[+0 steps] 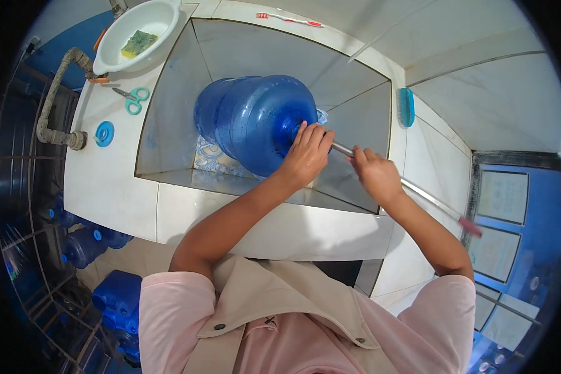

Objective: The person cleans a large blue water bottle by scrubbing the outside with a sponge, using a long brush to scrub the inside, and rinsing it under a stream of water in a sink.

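Observation:
A big blue water bottle (249,118) lies on its side in the grey tiled basin, its neck pointing right toward my hands. My left hand (308,153) is closed around the bottle's neck, hiding the mouth. A thin metal rod (430,198) with a dull red end slants from the lower right up to the neck. My right hand (375,174) grips that rod midway; whatever is at its far end is hidden by my left hand and the bottle. Beneath the bottle shows a patterned patch (215,159) on the basin floor.
On the white tiled ledge sit turquoise-handled scissors (132,100), a blue ring-shaped cap (104,133) and a white bowl (109,59) with a sponge (138,43). A toothbrush (290,20) and blue scrub brush (406,107) lie along other edges. More blue bottles (84,246) stand lower left.

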### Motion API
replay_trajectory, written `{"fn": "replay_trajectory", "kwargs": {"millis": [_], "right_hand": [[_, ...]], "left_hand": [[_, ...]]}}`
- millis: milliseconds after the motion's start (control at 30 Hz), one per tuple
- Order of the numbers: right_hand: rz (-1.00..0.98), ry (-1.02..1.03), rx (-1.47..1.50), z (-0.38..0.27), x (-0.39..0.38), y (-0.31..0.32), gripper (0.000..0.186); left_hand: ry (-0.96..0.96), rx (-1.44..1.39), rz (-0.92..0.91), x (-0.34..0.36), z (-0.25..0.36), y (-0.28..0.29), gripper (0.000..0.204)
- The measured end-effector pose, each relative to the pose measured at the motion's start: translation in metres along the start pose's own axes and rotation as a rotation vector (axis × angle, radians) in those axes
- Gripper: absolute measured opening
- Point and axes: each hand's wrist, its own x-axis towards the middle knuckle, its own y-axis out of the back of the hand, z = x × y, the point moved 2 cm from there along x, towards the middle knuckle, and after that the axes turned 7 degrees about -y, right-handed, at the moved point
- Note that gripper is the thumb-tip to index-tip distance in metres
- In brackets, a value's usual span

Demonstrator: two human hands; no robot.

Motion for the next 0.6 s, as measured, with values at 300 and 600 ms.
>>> {"fn": "replay_trajectory", "kwargs": {"millis": [300,600], "right_hand": [[-1.312,-0.834,1.375,-0.023,0.021,-0.028,0.030],[-0.684,-0.150,0.713,-0.007,0.019,-0.052,0.022]], "left_hand": [[-0.150,0.055,-0.089,-0.016,-0.011,-0.014,0.057],[-0.273,-0.130,-0.253,-0.019,-0.019,-0.007,0.062]]}}
